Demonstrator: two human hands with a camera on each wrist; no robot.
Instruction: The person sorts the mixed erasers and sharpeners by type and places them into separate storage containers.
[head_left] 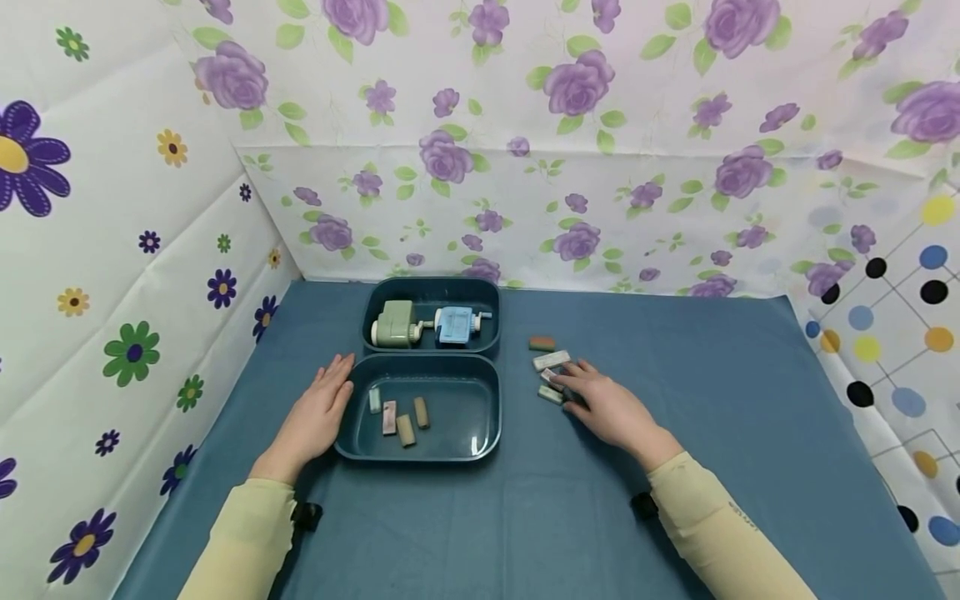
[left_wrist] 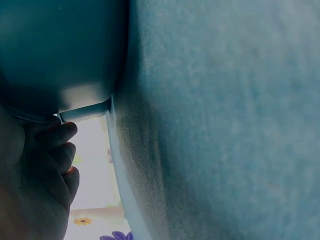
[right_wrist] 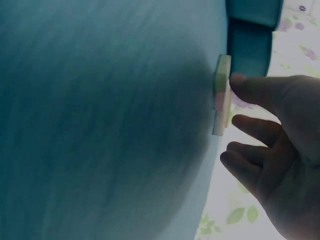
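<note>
Against the left rim of the near dark teal tray [head_left: 450, 457] rests my left hand [head_left: 318, 408], its fingers extended along the side. Inside that tray lie a pale blue eraser [head_left: 375, 401], a pink eraser [head_left: 389, 418] and two tan erasers. My right hand [head_left: 607, 408] reaches over a loose row of erasers on the cloth, fingers spread and thumb apart from them. Its fingertips are at a pinkish-white eraser [head_left: 551, 378], partly hidden. A white eraser [head_left: 552, 360], a pale green eraser [head_left: 551, 394] and an orange-brown eraser [head_left: 542, 343] lie close around it.
Behind the near tray stands a second teal tray [head_left: 431, 283], holding a green hand-crank pencil sharpener [head_left: 397, 323] and a blue one [head_left: 454, 325]. A blue cloth [head_left: 570, 525] covers the table. Flower-patterned sheets [head_left: 517, 200] enclose the back and sides.
</note>
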